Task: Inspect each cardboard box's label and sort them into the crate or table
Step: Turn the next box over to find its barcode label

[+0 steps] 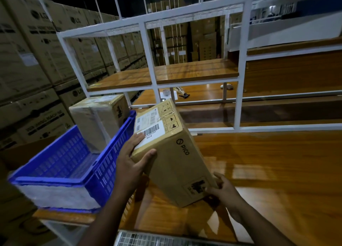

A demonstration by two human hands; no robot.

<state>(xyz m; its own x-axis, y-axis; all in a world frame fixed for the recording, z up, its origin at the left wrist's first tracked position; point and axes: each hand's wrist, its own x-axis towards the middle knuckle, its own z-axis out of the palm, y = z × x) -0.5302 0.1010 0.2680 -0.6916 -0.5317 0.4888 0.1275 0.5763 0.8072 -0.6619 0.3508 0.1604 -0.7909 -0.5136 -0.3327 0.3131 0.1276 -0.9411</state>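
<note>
Both hands grip a tilted PICO box (174, 151): left hand (133, 160) by its "50/4" barcode label (148, 132), right hand (224, 192) pinching the corner at 5 o'clock. LG cartons (37, 42) stack at 10 o'clock.

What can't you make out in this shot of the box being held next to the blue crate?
Head view:
- Small print on the label of the held box: too small, partly under the left hand.
- Box's underside: faces away.
- Label on the box in the crate: blurred.
- Items under the shelf: small, behind bars.
</note>
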